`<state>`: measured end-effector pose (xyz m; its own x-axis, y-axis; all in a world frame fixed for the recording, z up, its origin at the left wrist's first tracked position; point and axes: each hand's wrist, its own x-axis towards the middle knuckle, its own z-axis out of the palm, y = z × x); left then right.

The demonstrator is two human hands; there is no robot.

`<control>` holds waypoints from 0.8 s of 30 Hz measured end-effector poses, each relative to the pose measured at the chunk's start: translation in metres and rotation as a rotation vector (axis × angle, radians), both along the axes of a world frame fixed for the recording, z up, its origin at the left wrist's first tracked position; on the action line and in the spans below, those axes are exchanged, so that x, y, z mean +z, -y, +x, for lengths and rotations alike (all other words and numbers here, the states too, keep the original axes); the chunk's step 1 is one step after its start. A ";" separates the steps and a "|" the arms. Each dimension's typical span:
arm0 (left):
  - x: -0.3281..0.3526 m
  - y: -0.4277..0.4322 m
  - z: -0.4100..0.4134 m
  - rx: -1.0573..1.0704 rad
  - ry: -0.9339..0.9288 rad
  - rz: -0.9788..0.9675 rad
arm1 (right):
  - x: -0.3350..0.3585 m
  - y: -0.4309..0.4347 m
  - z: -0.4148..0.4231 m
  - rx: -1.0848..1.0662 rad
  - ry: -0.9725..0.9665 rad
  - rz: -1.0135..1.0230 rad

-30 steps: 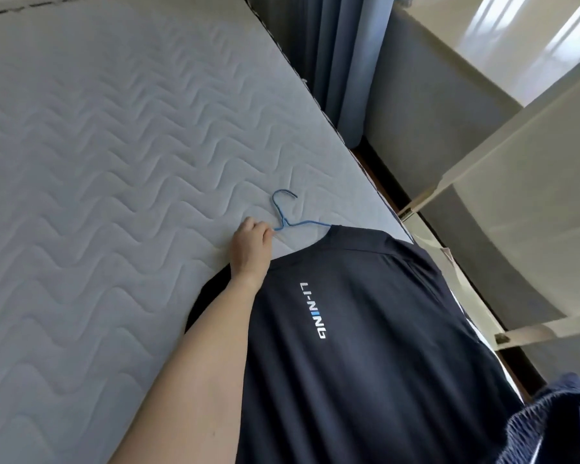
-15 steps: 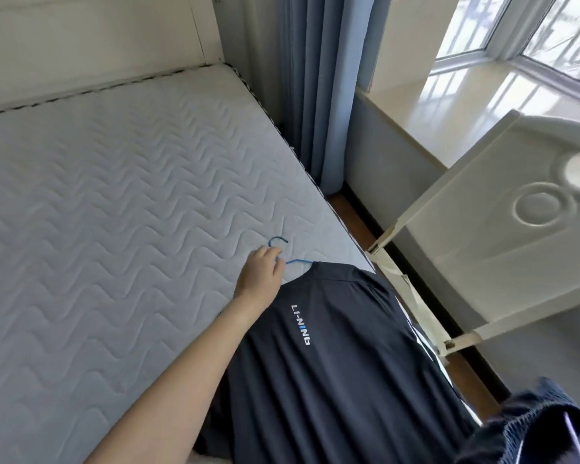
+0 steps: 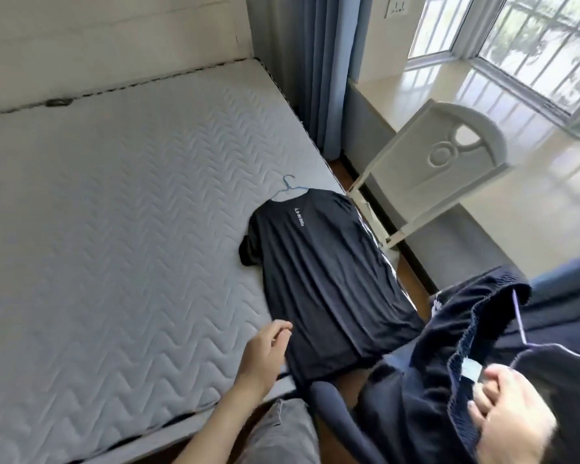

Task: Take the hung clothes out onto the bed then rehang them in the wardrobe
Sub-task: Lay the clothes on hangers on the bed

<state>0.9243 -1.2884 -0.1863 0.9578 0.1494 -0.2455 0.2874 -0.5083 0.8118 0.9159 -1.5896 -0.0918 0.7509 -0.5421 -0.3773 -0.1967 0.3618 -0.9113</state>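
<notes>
Lying flat on the bed (image 3: 114, 229), a dark T-shirt (image 3: 318, 283) on a blue hanger (image 3: 287, 188) stretches along the bed's right edge, the hanger hook toward the head of the bed and the shirt hem reaching the near right corner. One short sleeve is bunched up on the shirt's left side. The left hand (image 3: 265, 353) hovers over the near edge of the bed just beside the hem, fingers loosely curled and holding nothing. The right hand (image 3: 513, 416) grips a bundle of dark clothes (image 3: 449, 380) at lower right, off the bed, with a purple hanger (image 3: 520, 321) showing among the folds. A white chair (image 3: 439, 169) stands beside the bed's right edge, near the blue curtain (image 3: 325, 72).
</notes>
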 end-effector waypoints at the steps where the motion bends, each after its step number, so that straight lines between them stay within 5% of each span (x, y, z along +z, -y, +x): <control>1: -0.003 0.006 -0.039 0.023 -0.031 0.003 | 0.008 -0.005 -0.025 0.018 -0.042 -0.077; 9: 0.007 -0.015 -0.260 0.343 -0.094 0.009 | 0.000 0.000 -0.143 0.176 -0.064 -0.115; 18: 0.048 -0.085 -0.346 0.609 0.068 0.013 | -0.005 -0.073 -0.181 0.316 -0.015 -0.018; 24: 0.024 -0.151 -0.421 0.691 -0.015 -0.035 | -0.003 -0.157 -0.214 0.321 0.053 -0.063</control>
<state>0.5031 -1.1371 -0.1623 0.6422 0.7161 -0.2735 0.5473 -0.1785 0.8177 0.7017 -1.4323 -0.0944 0.9048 -0.2959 -0.3063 -0.2430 0.2321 -0.9419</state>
